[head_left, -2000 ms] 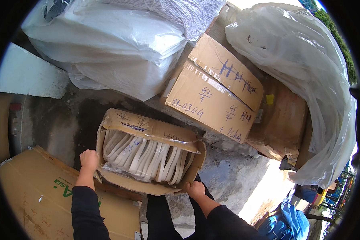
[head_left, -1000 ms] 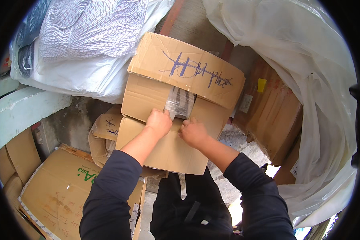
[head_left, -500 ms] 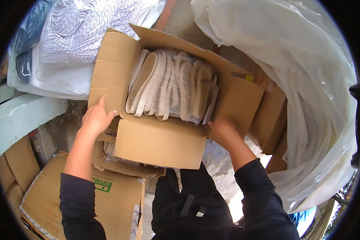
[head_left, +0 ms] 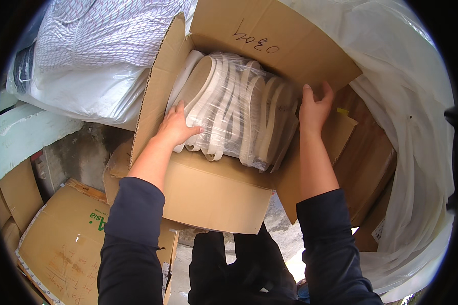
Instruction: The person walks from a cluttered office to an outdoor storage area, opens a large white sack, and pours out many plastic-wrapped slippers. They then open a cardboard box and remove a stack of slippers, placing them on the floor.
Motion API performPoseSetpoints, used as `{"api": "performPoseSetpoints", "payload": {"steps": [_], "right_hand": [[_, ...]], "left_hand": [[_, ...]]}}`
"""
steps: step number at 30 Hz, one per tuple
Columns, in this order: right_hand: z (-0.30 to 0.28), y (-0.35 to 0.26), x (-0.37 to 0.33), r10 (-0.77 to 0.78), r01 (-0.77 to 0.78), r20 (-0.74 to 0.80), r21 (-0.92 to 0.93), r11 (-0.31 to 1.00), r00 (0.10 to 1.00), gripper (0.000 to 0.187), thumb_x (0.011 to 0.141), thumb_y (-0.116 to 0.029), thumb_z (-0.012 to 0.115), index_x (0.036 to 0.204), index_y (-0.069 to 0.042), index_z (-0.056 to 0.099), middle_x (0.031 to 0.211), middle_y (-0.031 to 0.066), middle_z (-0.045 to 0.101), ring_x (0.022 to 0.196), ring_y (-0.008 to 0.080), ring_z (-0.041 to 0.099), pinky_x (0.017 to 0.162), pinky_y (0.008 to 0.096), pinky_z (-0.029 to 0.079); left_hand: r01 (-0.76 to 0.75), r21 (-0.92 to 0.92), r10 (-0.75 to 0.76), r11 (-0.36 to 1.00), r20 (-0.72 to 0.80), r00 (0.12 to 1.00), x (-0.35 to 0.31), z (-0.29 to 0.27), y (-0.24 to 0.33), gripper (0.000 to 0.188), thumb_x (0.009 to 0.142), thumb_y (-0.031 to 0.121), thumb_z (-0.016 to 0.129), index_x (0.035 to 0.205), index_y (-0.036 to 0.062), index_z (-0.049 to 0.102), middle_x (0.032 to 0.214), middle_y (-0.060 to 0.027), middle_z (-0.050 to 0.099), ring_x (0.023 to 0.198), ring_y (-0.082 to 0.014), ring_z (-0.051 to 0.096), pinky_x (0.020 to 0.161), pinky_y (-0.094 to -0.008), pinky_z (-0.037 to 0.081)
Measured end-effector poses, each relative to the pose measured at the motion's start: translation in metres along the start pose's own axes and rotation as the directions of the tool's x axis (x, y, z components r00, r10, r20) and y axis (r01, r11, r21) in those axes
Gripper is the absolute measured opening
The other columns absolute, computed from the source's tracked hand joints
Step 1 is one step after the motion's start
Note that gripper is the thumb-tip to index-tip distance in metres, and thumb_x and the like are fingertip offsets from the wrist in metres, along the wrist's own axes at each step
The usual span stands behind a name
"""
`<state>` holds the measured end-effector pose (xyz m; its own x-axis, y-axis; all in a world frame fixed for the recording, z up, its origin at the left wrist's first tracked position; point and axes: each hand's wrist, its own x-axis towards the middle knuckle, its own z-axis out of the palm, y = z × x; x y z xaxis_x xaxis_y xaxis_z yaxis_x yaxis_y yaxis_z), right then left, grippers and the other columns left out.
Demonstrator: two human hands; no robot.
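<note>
In front of me stands an open cardboard box with its flaps folded out. Inside it lies a plastic-wrapped bundle of cream-coloured looped strips. My left hand rests on the left end of the bundle, fingers apart and holding nothing. Over the box's right side is my right hand, its thumb and fingers raised and apart next to the far flap. Whether its fingertips touch that flap, I cannot tell.
Coils of white speckled rope sit on white plastic at the upper left. A pale green beam runs below them. Another cardboard box lies at the lower left. Translucent plastic sheeting drapes over brown boxes on the right.
My left hand has moved from the left flap onto the wrapped bundle. My right hand has risen from the near right corner toward the far flap, which now stands wider in view.
</note>
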<state>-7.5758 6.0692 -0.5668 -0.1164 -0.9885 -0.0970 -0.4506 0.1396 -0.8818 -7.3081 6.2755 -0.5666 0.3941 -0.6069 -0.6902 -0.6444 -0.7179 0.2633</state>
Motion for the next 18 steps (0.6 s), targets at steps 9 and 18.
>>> {"api": "performPoseSetpoints", "payload": {"steps": [9,18], "right_hand": [[-0.009,0.042,0.014,0.249,-0.221,0.273,-0.129,0.967,0.929,0.057,0.085,-0.027,0.074,0.126,0.007,0.056,0.126,0.0254,0.060,0.121,0.0293,0.057,0.099,0.0360,0.044],[-0.022,0.059,-0.002,0.371,-0.283,0.319,-0.290,0.914,0.872,0.082,0.086,-0.049,0.069,0.140,0.007,0.042,0.140,0.0266,0.049,0.130,0.0336,0.049,0.106,0.0395,0.040]], "left_hand": [[-0.063,0.113,0.065,0.992,-0.021,0.998,-0.004,-0.013,0.014,0.073,0.078,0.030,0.077,0.138,0.0003,0.046,0.124,-0.0235,0.058,0.115,-0.0395,0.056,0.096,-0.0464,0.047],[-0.312,-0.070,0.264,0.947,-0.380,0.887,-0.116,0.028,0.130,0.048,0.074,0.024,0.074,0.108,-0.0036,0.054,0.099,-0.0221,0.057,0.096,-0.0380,0.057,0.084,-0.0446,0.049]]}}
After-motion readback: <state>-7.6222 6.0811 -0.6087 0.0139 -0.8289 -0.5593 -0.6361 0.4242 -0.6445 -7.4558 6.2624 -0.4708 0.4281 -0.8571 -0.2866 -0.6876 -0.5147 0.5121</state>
